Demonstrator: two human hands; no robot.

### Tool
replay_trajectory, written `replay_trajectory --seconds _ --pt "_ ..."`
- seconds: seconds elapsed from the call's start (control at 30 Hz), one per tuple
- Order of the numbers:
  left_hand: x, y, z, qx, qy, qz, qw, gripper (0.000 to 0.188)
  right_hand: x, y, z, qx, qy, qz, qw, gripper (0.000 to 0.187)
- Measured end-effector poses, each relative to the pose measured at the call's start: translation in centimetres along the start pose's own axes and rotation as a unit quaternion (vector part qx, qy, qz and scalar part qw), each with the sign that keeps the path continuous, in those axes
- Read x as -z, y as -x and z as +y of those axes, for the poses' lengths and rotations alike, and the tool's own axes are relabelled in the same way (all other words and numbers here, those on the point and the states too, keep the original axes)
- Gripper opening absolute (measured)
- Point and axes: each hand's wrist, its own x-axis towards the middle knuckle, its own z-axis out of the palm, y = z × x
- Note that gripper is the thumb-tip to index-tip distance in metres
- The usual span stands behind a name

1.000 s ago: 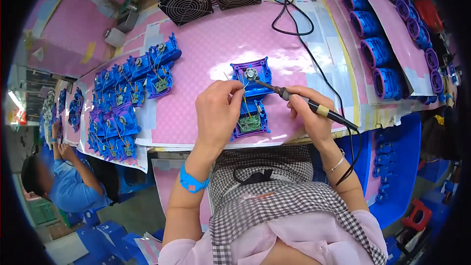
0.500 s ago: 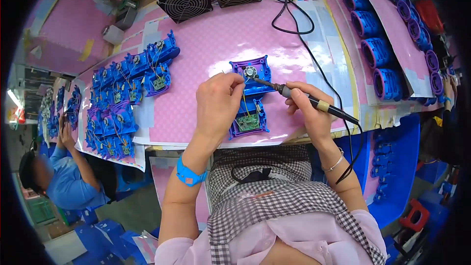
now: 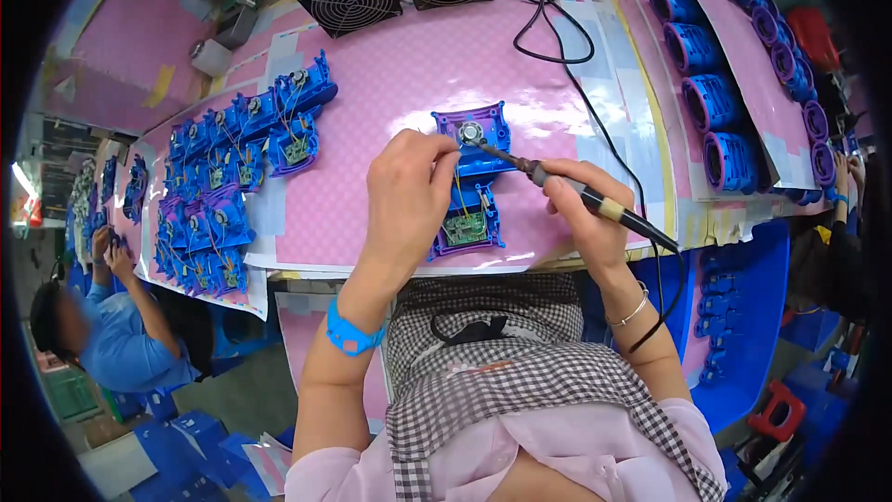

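On the pink mat in front of me lies an opened blue and purple plastic housing point(image 3: 485, 166). Its far half holds a small round speaker point(image 3: 471, 133), and its near half a green circuit board point(image 3: 465, 227). My right hand point(image 3: 592, 223) grips a soldering iron point(image 3: 531, 169) like a pen, its tip at the speaker's lower right edge. My left hand point(image 3: 409, 191) is closed in a pinch beside the speaker, on what looks like a thin wire; the fingers mostly hide it. A yellow wire point(image 3: 460, 193) runs from below those fingertips toward the board.
Several similar housings with wired speakers point(image 3: 220, 163) lie to the left. Two black fans point(image 3: 351, 2) stand at the back, near a looped black cord point(image 3: 593, 112). Purple-rimmed blue shells point(image 3: 729, 160) line the right; a blue bin point(image 3: 743, 353) sits below. A co-worker point(image 3: 130, 339) works at far left.
My hands stay at the speaker, with the iron's tip only slightly shifted. The whole view has moved a little. The co-worker's hands at far left have come lower and nearer.
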Motion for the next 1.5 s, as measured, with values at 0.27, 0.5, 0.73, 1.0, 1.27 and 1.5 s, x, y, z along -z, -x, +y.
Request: replay_trajectory --seconds 0.27,0.5,0.73,1.0,1.27,1.5 --pt "0.5 1.7 1.4 -0.013 0.033 0.018 0.999 0.014 2.4 -0.5 -0.6 0.055 0.066 0.040 0.996 0.019" --pt "-1.9 0.6 1.7 -0.004 -0.022 0.000 1.000 0.022 2.4 -1.2 -0.1 0.051 0.072 0.018 0.996 0.018" --pt "-2.4 0.2 1.9 0.028 0.010 -0.019 0.999 0.015 2.3 -1.4 -0.1 0.049 0.071 0.002 0.996 0.018" --pt "-2.6 0.5 1.3 -0.057 -0.041 0.030 0.997 0.016 2.5 -1.4 -0.4 0.062 0.098 -0.002 0.993 0.017" --pt "0.9 2.2 -1.6 0.296 0.147 0.074 0.941 0.020 2.5 -1.3 -0.3 0.064 0.059 0.011 0.996 0.018" --pt "-0.7 2.1 0.0 0.141 0.127 0.082 0.978 0.016 2.6 -1.0 -0.3 0.036 0.076 0.008 0.996 0.019"
